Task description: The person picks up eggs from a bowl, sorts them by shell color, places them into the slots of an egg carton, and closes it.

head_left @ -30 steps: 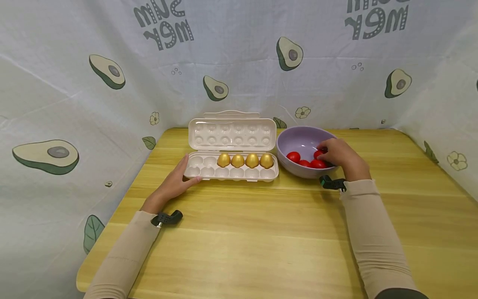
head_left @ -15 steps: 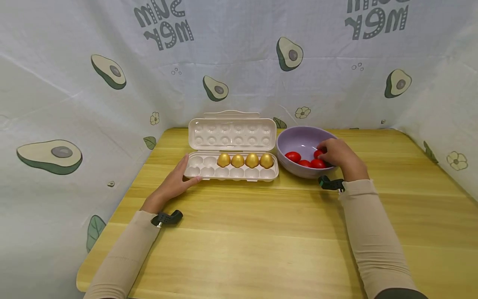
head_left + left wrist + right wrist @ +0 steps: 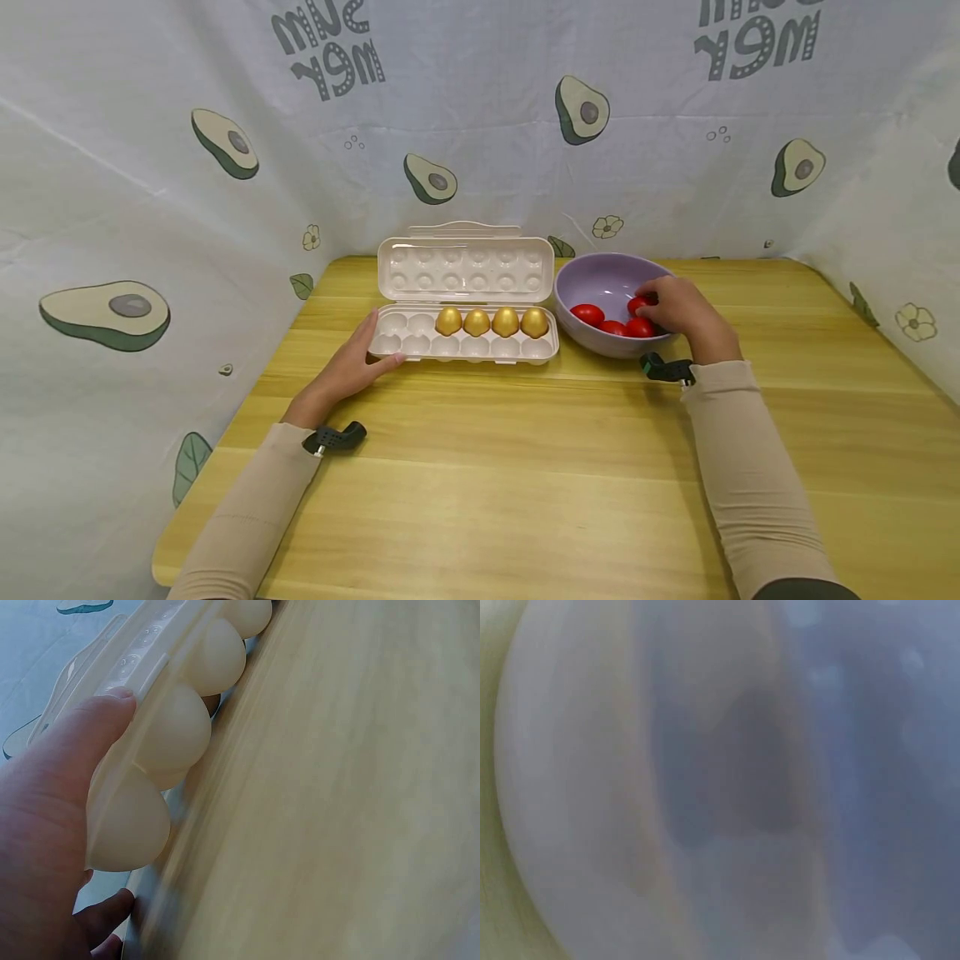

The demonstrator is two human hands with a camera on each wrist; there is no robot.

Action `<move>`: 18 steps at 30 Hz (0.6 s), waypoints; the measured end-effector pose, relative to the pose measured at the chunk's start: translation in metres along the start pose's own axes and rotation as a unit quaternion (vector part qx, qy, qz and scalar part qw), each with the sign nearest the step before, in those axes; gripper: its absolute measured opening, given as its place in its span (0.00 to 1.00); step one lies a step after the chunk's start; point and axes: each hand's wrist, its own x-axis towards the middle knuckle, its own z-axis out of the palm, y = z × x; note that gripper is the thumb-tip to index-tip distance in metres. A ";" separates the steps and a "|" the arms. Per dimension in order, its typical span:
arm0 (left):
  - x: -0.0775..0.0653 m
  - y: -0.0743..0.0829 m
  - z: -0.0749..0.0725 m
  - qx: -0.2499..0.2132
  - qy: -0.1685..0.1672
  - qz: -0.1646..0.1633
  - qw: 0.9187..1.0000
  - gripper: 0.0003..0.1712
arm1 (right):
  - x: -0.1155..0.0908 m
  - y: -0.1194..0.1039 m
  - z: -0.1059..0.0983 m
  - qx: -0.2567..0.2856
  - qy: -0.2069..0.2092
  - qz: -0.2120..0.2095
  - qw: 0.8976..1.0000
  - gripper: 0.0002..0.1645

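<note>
The right hand (image 3: 684,310) is pinching a red egg (image 3: 637,304) inside the purple bowl (image 3: 598,273), with three other red eggs (image 3: 587,314) lying near it (the right wrist view is coming out too blurred for me to check the fingertips), so picking one out seems to be the step in hand. The left hand (image 3: 347,367) is bracing the left end of the open egg carton (image 3: 416,344), unclenched, its thumb lying along the front rim, while four gold eggs (image 3: 477,322) are sitting in the back row. Next move, I'm judging, is calling for lifting that egg clear of the bowl.
</note>
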 end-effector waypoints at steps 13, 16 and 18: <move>-0.001 0.001 -0.001 -0.005 -0.004 -0.002 1.000 0.60 | -0.003 0.004 -0.004 0.041 0.017 0.005 0.999 0.23; -0.002 0.001 -0.001 -0.007 -0.004 -0.001 1.000 0.60 | -0.004 0.004 -0.007 0.059 0.018 0.015 0.998 0.24; -0.002 0.002 -0.002 -0.008 -0.003 -0.001 1.000 0.60 | -0.005 0.004 -0.008 0.073 0.018 0.023 0.997 0.25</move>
